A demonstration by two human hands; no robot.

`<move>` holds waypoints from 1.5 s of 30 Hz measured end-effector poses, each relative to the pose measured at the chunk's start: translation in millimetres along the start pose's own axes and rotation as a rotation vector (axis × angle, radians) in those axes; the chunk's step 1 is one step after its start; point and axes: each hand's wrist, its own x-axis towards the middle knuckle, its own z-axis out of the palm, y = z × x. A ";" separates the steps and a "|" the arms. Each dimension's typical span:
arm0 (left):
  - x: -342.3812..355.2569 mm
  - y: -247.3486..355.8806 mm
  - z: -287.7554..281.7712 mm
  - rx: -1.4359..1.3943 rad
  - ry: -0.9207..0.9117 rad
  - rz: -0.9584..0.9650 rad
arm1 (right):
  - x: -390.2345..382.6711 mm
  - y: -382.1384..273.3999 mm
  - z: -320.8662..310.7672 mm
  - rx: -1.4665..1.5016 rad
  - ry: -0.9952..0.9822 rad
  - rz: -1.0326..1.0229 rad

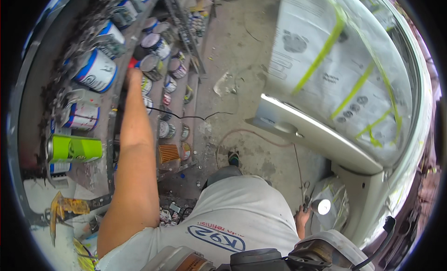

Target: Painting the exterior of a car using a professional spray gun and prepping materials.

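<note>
My left arm stretches up into the shelving among paint cans, and my left hand (pixel 133 74) is at a small red object (pixel 134 63) beside a dark-lidded can (pixel 151 67). Its fingers are mostly hidden and blurred, so its grip is unclear. Low on the right side, my right hand (pixel 302 215) is closed round a spray gun (pixel 307 203) with a round white cup (pixel 321 206) and a hose running from it. The gun is beside a plastic-covered shape (pixel 336 199).
Shelves of cans line the left, with a green can (pixel 74 148) and a yellow tool (pixel 70 206). A silver vehicle panel (pixel 321 145) and masked sheeting (pixel 354 61) with green tape fill the right. A hose (pixel 251 133) crosses the concrete floor (pixel 247 52).
</note>
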 end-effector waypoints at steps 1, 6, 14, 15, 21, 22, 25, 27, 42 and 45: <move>22.1 -26.1 10.2 -0.037 -0.015 0.009 | 2.1 -2.4 0.2 -0.050 0.003 -0.029; 27.6 -44.2 -0.3 0.065 -0.178 0.113 | -9.3 -26.0 -10.0 -0.109 0.010 0.025; -367.4 81.7 -53.2 -0.744 0.298 1.111 | -33.5 -98.1 -73.5 0.410 0.097 -0.057; -425.0 94.1 -60.9 -0.809 0.023 1.220 | -37.8 -105.0 -93.2 0.500 0.098 -0.111; -734.4 148.4 -124.9 -0.745 -1.386 1.750 | -73.6 -109.3 -202.6 0.686 0.178 -0.262; -772.6 147.8 -134.6 -0.667 -1.550 1.827 | -79.4 -109.2 -209.6 0.536 0.221 -0.327; -889.6 139.4 -140.9 -0.757 -1.882 1.782 | -101.1 -114.2 -235.5 0.400 0.330 -0.323; -947.8 129.9 -149.2 -0.764 -2.452 1.247 | -103.2 -94.5 -244.9 0.180 0.497 -0.416; -1186.2 -4.8 -219.3 -0.103 -2.385 1.797 | -331.5 98.6 -314.6 0.259 1.473 0.026; -1230.6 -43.6 -239.8 0.170 -2.563 1.972 | -354.6 93.1 -367.0 -0.058 1.696 0.175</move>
